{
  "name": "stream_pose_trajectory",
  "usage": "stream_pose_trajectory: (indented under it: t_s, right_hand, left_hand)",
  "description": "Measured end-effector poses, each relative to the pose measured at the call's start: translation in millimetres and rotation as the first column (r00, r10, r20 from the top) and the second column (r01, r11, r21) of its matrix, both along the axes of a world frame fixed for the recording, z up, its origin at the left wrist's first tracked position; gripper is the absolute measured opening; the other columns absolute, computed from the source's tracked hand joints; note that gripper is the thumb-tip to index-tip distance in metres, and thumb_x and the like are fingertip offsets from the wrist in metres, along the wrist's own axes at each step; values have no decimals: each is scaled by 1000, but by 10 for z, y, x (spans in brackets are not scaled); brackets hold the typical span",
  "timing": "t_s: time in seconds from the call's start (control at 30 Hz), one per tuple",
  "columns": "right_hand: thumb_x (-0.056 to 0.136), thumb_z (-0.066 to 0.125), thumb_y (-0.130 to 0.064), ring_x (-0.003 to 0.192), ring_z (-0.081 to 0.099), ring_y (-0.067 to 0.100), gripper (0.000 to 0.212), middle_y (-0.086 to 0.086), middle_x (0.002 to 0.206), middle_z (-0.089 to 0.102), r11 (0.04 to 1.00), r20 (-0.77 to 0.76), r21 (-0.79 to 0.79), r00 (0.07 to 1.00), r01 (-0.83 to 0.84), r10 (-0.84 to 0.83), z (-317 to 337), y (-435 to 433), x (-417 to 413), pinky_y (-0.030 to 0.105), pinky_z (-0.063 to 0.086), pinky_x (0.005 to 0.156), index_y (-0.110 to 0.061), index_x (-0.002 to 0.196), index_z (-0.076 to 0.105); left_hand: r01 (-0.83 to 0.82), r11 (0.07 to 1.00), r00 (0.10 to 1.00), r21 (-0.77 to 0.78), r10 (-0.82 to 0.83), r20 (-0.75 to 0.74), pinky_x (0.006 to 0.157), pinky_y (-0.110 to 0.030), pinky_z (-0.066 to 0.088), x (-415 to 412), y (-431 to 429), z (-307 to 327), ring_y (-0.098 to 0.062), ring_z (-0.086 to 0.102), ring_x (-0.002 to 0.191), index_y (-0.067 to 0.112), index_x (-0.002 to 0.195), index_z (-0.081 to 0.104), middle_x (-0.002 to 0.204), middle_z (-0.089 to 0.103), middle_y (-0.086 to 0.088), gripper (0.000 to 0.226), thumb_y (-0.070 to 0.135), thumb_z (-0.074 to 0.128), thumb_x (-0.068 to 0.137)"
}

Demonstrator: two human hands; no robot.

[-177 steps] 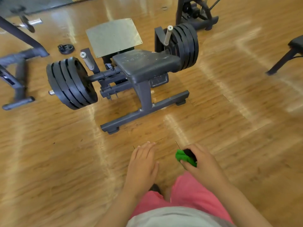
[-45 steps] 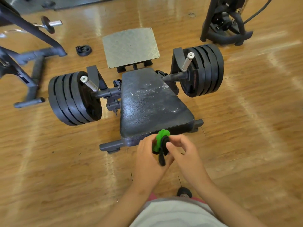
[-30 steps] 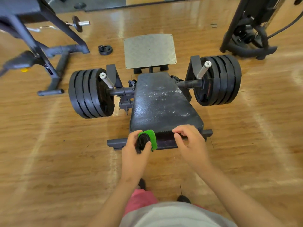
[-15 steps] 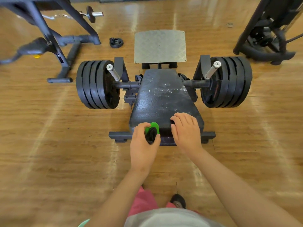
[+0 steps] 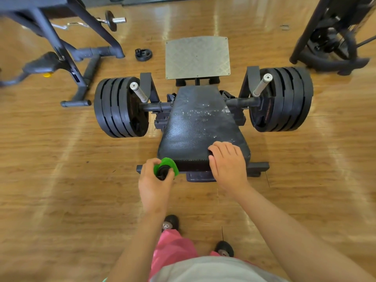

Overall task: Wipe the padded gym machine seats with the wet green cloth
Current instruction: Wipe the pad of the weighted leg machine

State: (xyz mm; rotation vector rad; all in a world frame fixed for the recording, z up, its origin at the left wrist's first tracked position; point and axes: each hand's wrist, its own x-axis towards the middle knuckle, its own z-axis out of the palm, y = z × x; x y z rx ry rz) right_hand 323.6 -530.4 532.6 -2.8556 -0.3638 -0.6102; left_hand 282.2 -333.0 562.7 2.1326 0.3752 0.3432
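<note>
Since 1.5 s ago my right hand [image 5: 227, 162] has let go of the bundle and come onto the padded seat [image 5: 195, 131]; since 0.5 s ago it has shifted slightly toward the seat's near right corner.

Right hand: fingers [image 5: 223, 148] lie on top of the pad at that corner, thumb against the front edge. It holds nothing.

Left hand [image 5: 155, 183]: just off the seat's near left corner, curled tight round the green cloth [image 5: 167, 164], which is wrapped about a dark round object [image 5: 162, 173]. I cannot tell what that object is. The cloth is level with the seat's front edge; whether it touches I cannot tell.

Seat surface: pale droplets [image 5: 200, 113] scattered across the far half.

Stacked weight plates stand on both sides of the seat, left [image 5: 120, 107] and right [image 5: 282, 99]. A metal footplate [image 5: 197, 57] lies beyond its far end, and a small loose plate [image 5: 143, 54] sits on the floor to the far left.
</note>
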Motion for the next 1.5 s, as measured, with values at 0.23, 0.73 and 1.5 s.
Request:
stream_pose_trajectory:
  t_s: [0.23, 0.73, 1.5]
  right_hand:
    - [97, 36, -26, 98, 57, 26, 32, 7, 109, 62, 1000, 2, -14, 1000, 4, -4, -31, 3, 11, 36, 38, 87, -10, 107, 63]
    - [99, 38, -27, 92, 57, 25, 30, 3, 103, 63, 998, 20, 43, 998, -55, 54, -5, -45, 6, 36, 41, 81, -12, 103, 63]
    - [98, 39, -31, 104, 59, 26, 39, 7, 113, 65, 981, 6, 110, 987, -159, 159, -28, -159, -20, 35, 41, 93, -8, 116, 65]
  left_hand:
    - [-48, 999, 999, 2, 48, -11, 69, -14, 40, 23, -72, 23, -16, 55, 84, 20, 93, 54, 92, 60, 3, 26, 10, 72, 77]
    - [165, 985, 986, 44, -165, 1, 70, -27, 47, -12, -702, -19, -9, 56, 82, 23, 94, 57, 91, 59, 10, 25, 18, 74, 77]
    - [-72, 997, 997, -34, 73, 12, 81, -29, 48, -50, -331, -22, -12, 58, 88, 19, 89, 61, 91, 63, 4, 22, 9, 76, 75]
